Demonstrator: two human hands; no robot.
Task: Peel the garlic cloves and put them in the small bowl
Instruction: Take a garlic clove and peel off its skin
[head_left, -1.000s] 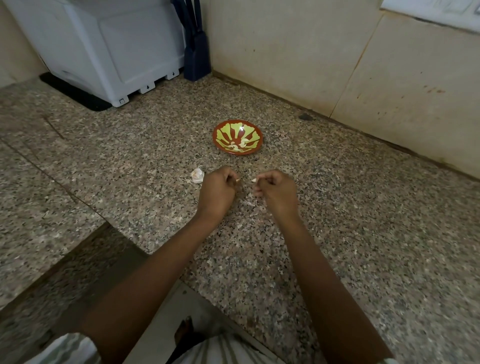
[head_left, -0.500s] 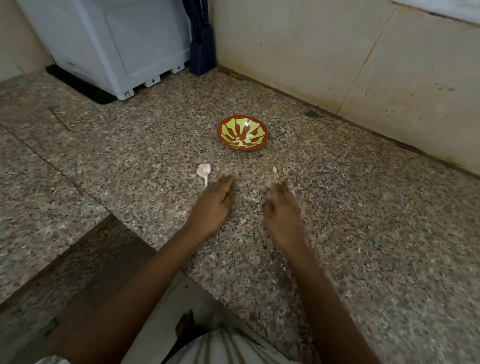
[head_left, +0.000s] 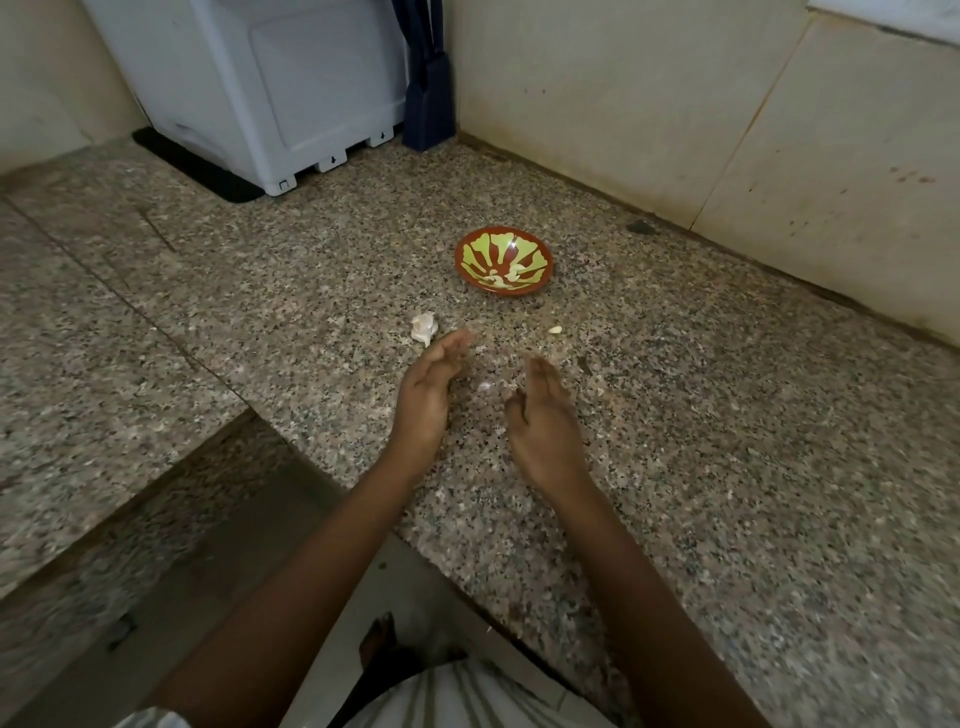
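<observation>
left hand (head_left: 428, 387), right hand (head_left: 543, 410) — fingers straight, empty | garlic clove (head_left: 555, 329) — long axis left-right

The small bowl (head_left: 459, 259), red-brown with yellow-green rays, sits upright holding pale peeled cloves (head_left: 506, 279). Nearer lie a papery garlic head (head_left: 424, 328) and one loose clove (head_left: 555, 329).

Blurry fingertips, tiny bits
The left hand (head_left: 426, 397) has smeared fingertips (head_left: 460, 340); pale pieces (head_left: 511, 274) in the small bowl (head_left: 460, 259) and the scrap (head_left: 484, 386) beside that hand are too tiny to identify.
</observation>
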